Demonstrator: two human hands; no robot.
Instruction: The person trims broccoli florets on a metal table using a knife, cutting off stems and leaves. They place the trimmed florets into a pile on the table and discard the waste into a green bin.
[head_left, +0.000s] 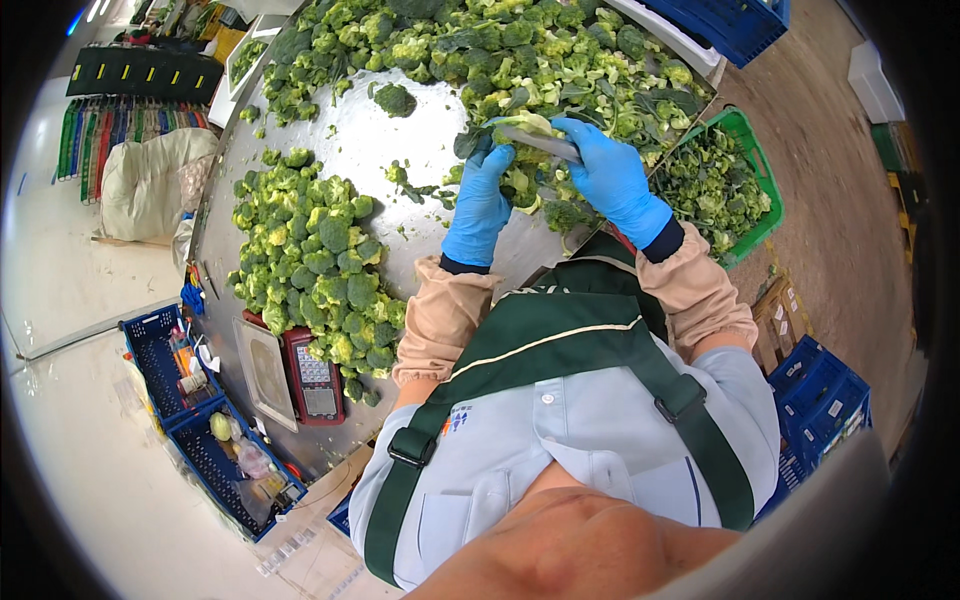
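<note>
My left hand (480, 206), in a blue glove, grips a broccoli stalk (523, 122) with a dark leaf hanging at its left end. A knife (544, 142) is in my gloved right hand (611, 176), its blade pointing left and lying against or just in front of the stalk. Both hands are above the metal table (427, 240), at the near edge of a large heap of broccoli (517, 52). Loose florets and leaf scraps lie around them. To the left spreads a pile of cut broccoli florets (315, 255). My left fingertips are partly hidden.
A green crate (776, 187) of trimmings stands by the table's right edge. Beside the floret pile sits a red digital scale (319, 382). Blue crates (217, 427) with small items flank the table's left side; another blue crate (750, 34) is at the top right.
</note>
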